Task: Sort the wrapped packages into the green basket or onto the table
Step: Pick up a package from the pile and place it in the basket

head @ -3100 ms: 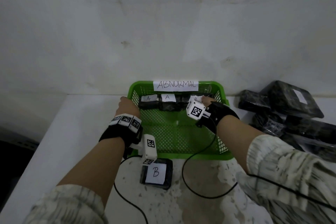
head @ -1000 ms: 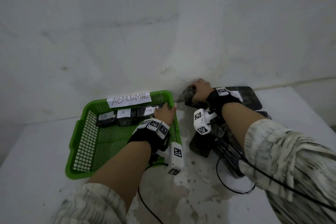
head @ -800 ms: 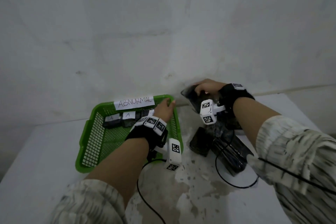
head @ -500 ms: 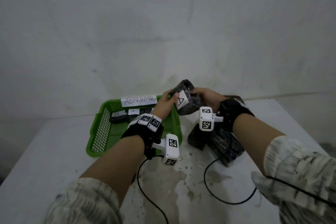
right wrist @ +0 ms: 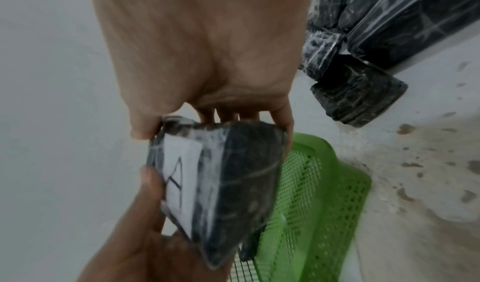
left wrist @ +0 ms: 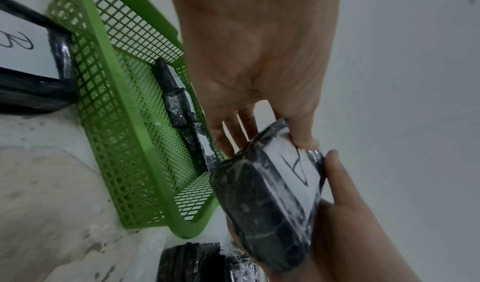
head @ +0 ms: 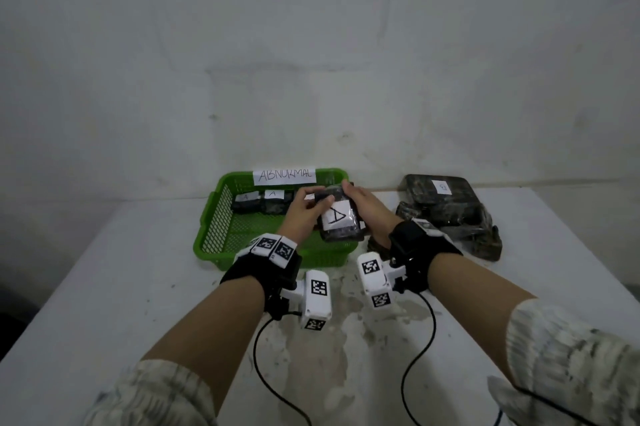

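While both hands clasp it from opposite sides, the wrapped package (head: 337, 218) marked A hangs above the right end of the green basket (head: 221, 218). Fingers of the left hand (head: 304, 209) curl round its far left edge, and the right hand (head: 363, 207) cups its right side with the thumb on top. Other labelled packages (head: 263, 202) line the basket's far wall under a paper sign (head: 284, 175) reading ABNORMAL. A pile of dark packages (head: 450, 214) lies on the desk (head: 104, 287) just right of the basket. Another package marked B (left wrist: 23, 61) sits on the desk by the basket's near wall.

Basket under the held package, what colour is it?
Bright green basket, a mesh of small holes; clearest in the head view.
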